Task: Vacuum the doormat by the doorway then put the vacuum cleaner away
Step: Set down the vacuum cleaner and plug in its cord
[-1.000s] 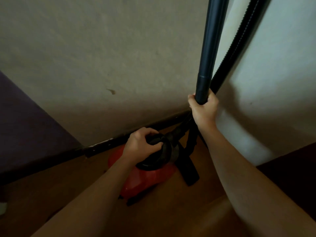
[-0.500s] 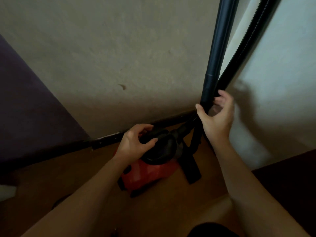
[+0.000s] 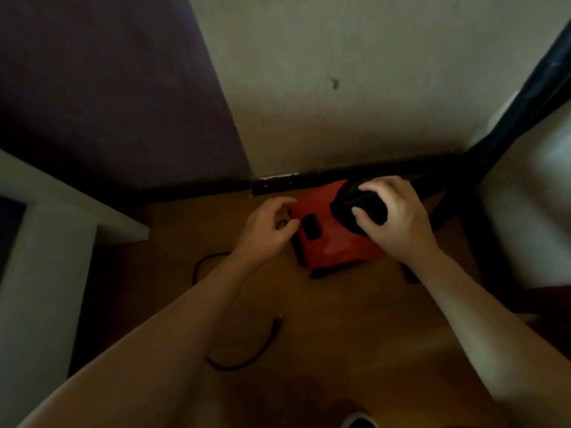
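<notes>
Putting the vacuum [image 3: 335,247] away.
Right grip [image 3: 400,219] holds its top [image 3: 369,201]; left grip [image 3: 267,231] curls, on what I cannot tell; the cord [image 3: 247,362] probably needs gathering next.

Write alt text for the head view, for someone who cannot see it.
A right hand grips the black handle atop a red vacuum on the floor by a wall. The left hand, loosely curled, is at the vacuum's left side; a black cord lies nearby.
</notes>
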Tool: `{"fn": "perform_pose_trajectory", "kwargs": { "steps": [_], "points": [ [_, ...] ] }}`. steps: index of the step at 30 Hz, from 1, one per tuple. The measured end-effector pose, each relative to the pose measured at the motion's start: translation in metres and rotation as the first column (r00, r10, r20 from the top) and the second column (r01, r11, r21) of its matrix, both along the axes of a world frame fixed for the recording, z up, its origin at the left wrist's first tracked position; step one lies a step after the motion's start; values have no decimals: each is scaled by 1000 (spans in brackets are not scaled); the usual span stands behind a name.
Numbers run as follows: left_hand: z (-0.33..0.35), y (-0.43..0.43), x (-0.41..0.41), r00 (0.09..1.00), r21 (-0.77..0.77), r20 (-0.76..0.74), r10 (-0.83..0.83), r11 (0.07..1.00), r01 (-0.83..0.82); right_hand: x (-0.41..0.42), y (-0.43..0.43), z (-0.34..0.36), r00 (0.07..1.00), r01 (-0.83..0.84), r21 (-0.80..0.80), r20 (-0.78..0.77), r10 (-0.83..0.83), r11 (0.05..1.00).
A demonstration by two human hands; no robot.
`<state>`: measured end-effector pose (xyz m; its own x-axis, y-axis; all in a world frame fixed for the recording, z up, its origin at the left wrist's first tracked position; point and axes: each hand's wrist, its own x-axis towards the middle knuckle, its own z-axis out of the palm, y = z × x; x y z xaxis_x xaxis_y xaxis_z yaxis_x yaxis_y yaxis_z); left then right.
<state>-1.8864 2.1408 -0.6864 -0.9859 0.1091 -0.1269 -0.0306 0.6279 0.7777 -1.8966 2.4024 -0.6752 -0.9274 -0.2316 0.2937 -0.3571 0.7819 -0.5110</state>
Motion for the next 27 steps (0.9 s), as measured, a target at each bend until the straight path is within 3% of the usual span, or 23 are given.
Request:
{"fn": "perform_pose_trajectory", "kwargs": {
  "steps": [3, 6, 9, 12, 19, 22, 27],
  "points": [
    [-32, -28, 0, 1000, -47, -23, -20, 999, 19, 2, -22, -17, 989, -90, 224, -94, 113, 970],
    [-42, -42, 5, 1000, -21, -28, 6, 1000, -6, -4, -30, -18, 990, -63, 316, -102, 100, 947],
    [-41, -43, 17, 1000, 3, 10, -25, 1000, 25, -6, -30, -5, 997, -81, 464, 25, 78, 882],
    [-43, -40, 21, 998, 6, 39, -44, 999, 44, -9, -25, 13, 974, -201, 551, 199, 106, 810],
    [-89, -45, -7, 960, -173, 57, -275, 944, 280, -42, -32, 6, 952, -305, 695, 229, 201, 651],
    [-102, -45, -21, 899, -275, 51, -435, 859, 431, -47, -28, -6, 952, -304, 669, 195, 234, 678],
    [-111, -47, -44, 843, -283, -67, -534, 820, 497, -43, -25, -30, 966, -155, 632, -62, 249, 759]
  ]
}}
